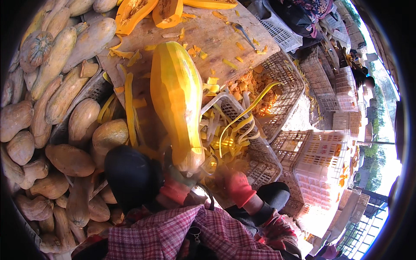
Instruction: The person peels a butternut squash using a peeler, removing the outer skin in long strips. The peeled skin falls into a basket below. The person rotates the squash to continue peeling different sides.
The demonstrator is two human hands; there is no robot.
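A long, largely peeled yellow squash [177, 97] lies with its broad end on the wooden board [208, 39] and its narrow, unpeeled end towards me. My left hand [177, 180], in a red and dark glove, holds that narrow end from below. Near the squash's stem end, my right hand [235, 185], in a red glove, is blurred; a curved metal tool [211, 164], perhaps a peeler, shows beside its fingers, which look closed around its handle. Long strips of peel [130, 107] hang at the board's edge. More peelings [224, 136] fill the plastic crate between board and right hand.
Unpeeled squashes [71, 159] are heaped at the left. Halved orange squashes [135, 14] and a spoon [243, 34] lie on the board. A crate [289, 100] holds orange pulp. Stacked plastic crates [321, 169] stand at the right; people [292, 16] are in the background.
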